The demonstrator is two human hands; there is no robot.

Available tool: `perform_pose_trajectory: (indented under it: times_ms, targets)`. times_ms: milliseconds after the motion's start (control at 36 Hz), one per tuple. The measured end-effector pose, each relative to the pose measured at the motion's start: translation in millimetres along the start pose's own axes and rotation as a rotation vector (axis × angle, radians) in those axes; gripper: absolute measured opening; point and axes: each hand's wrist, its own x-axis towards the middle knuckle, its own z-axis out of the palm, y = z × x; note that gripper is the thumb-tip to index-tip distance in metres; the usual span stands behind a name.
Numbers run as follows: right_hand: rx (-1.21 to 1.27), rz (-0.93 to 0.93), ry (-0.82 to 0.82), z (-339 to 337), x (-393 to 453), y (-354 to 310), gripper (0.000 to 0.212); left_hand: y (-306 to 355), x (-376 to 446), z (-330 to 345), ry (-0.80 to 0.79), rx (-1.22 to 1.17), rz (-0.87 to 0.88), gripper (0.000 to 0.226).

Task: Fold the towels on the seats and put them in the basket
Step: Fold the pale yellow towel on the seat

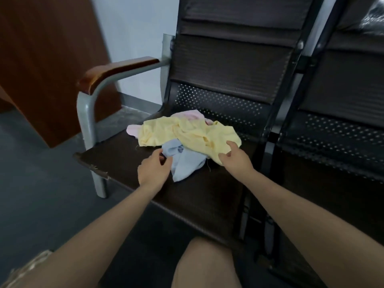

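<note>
Loosely heaped yellow towel (187, 134), blue towel (185, 161), pink towel (193, 115); both hands (153, 169) (234, 159) open, touching them

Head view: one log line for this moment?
towels: yellow towel, blue towel, pink towel heaped unfolded on seat | left hand at blue | right hand at yellow

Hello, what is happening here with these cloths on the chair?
A person is reaching with both hands into a crumpled pile of towels on a dark seat. The left hand is at the blue towel, fingers curled at its edge. The right hand is at the edge of the yellow towel. A pink towel lies underneath. Nothing is folded yet, and no basket is in view.
</note>
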Motion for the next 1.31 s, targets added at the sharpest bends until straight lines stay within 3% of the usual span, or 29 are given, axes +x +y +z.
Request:
perform_pose_trajectory:
  times_ms: [83,222,333,444,528,611,722,806,1000,1111,1194,1306]
  targets:
    - [-0.012,-0.049,0.03,2,35,-14,0.063,2,6,10,0.045,0.083,0.039,0.055]
    - [-0.068,-0.164,0.049,17,92,-53,0.05,1,10,12,0.042,0.038,0.02,0.046]
    - [-0.164,-0.202,-0.024,43,132,-77,0.045,-1,11,14,0.072,-0.096,-0.031,0.038]
    - [-0.178,-0.157,-0.187,69,143,-73,0.055,-4,12,18,0.08,-0.08,-0.042,0.039]
    - [-0.126,-0.187,-0.185,76,139,-65,0.064,-3,12,19,0.089,-0.096,-0.045,0.039]
    - [-0.052,-0.177,-0.207,64,132,-62,0.059,-1,11,17,0.093,-0.126,-0.057,0.038]
    - [0.068,-0.197,-0.137,28,111,-62,0.042,2,9,14,0.077,-0.109,-0.061,0.039]
    - [0.16,-0.239,-0.032,-8,95,-68,0.016,5,7,11,0.051,-0.078,-0.058,0.04]
    - [0.42,-0.297,0.249,-140,34,-98,0.049,13,-1,5,0.103,-0.161,-0.028,0.058]
    - [0.391,-0.371,0.381,-218,-17,-102,0.044,20,-12,1,0.162,-0.08,0.051,0.065]
    - [0.383,-0.38,0.469,-268,-53,-99,0.036,53,-26,9,0.183,-0.105,0.14,0.057]
    - [0.334,-0.316,0.521,-307,-86,-70,0.032,138,-63,26,0.001,-0.38,0.353,0.037]
